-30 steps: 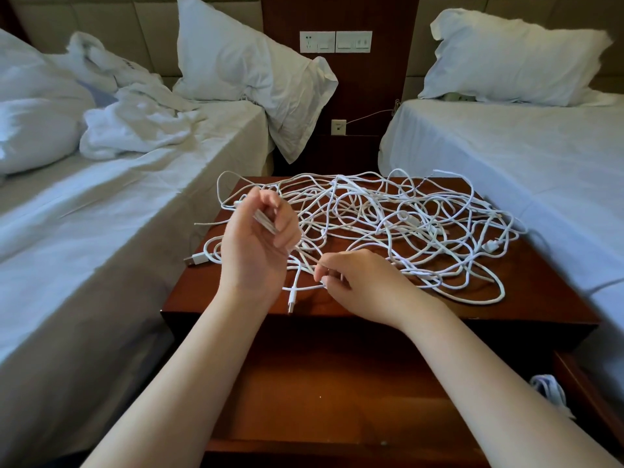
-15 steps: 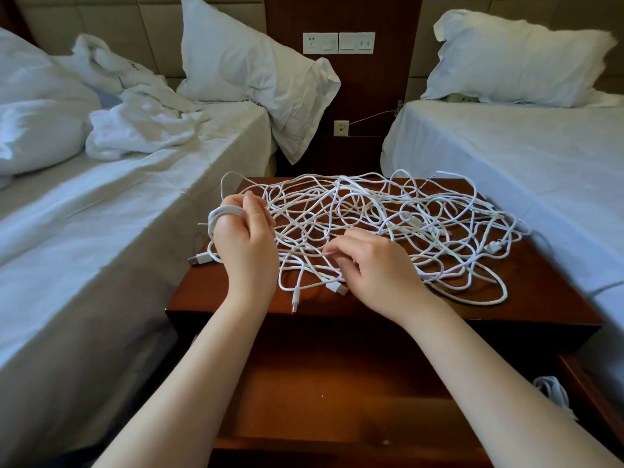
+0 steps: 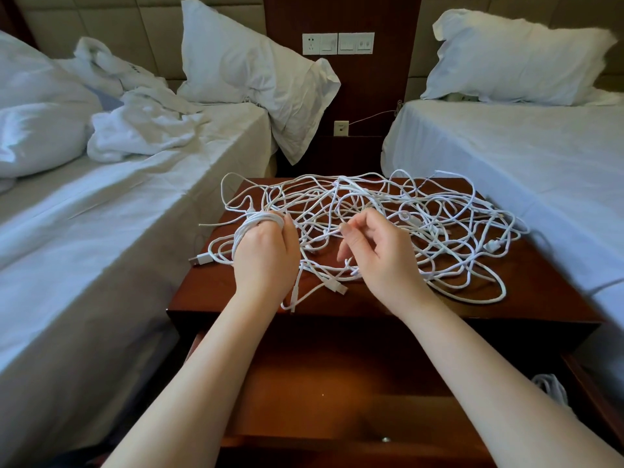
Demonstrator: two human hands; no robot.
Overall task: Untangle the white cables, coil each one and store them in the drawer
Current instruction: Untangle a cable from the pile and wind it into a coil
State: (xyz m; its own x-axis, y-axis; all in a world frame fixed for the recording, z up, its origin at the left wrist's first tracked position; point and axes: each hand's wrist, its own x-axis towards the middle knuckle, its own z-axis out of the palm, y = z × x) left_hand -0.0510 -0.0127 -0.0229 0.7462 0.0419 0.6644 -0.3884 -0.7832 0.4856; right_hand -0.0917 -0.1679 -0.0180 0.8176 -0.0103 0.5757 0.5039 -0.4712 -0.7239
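A heap of tangled white cables (image 3: 422,217) covers the top of the dark wooden nightstand (image 3: 540,285). My left hand (image 3: 266,255) hovers over the heap's left side with several turns of white cable (image 3: 251,224) coiled round its curled fingers. A little to the right, my right hand (image 3: 378,255) pinches a strand of cable between thumb and fingertips, just above the tangle. Below the nightstand top the drawer (image 3: 337,393) is pulled out toward me. A coiled white cable (image 3: 550,388) lies at its right side, partly hidden by my right forearm.
A bed with rumpled white bedding (image 3: 135,130) and a pillow stands close on the left. A made bed (image 3: 506,146) stands on the right. A wall panel with sockets and switches (image 3: 337,43) is behind the nightstand. A USB plug (image 3: 199,260) hangs over its left edge.
My left hand turned palm down and now has more cable wound round its fingers. My right hand rose from the front edge to the middle of the tangle, drawing a strand.
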